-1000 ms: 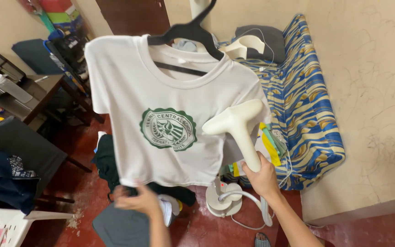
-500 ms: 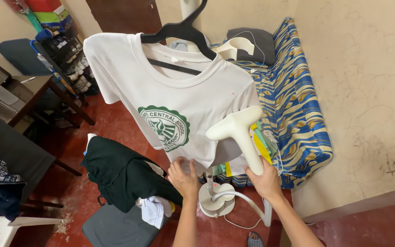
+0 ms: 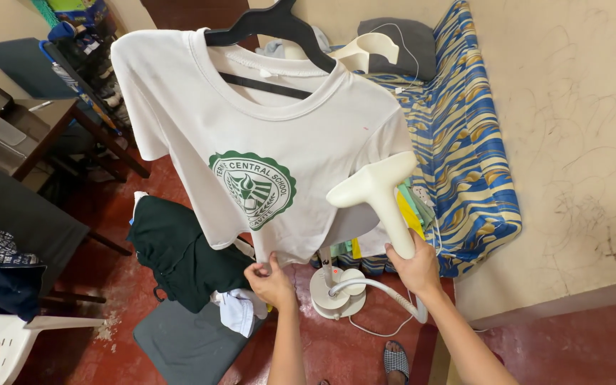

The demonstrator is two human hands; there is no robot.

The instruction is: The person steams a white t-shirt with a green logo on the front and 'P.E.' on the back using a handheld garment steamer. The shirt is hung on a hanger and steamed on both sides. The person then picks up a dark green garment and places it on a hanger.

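Observation:
A white T-shirt [image 3: 265, 121] with a round green emblem hangs on a black hanger [image 3: 272, 25]. My left hand [image 3: 270, 281] pinches the shirt's bottom hem and pulls it down. My right hand [image 3: 413, 267] grips the handle of a cream garment steamer head [image 3: 376, 189], held just right of the shirt's lower front. A hose runs from the handle down to the white steamer base [image 3: 336, 296] on the red floor.
A blue and yellow patterned mattress [image 3: 465, 142] lies along the right wall. Dark green clothes [image 3: 176, 253] are piled on a grey seat [image 3: 180, 342] below the shirt. A dark table [image 3: 30, 139] and a white plastic chair [image 3: 8, 342] stand at left.
My left hand took hold of the shirt's hem and pulls it taut. The steamer head stayed close to the shirt's right side. The view shifted slightly down.

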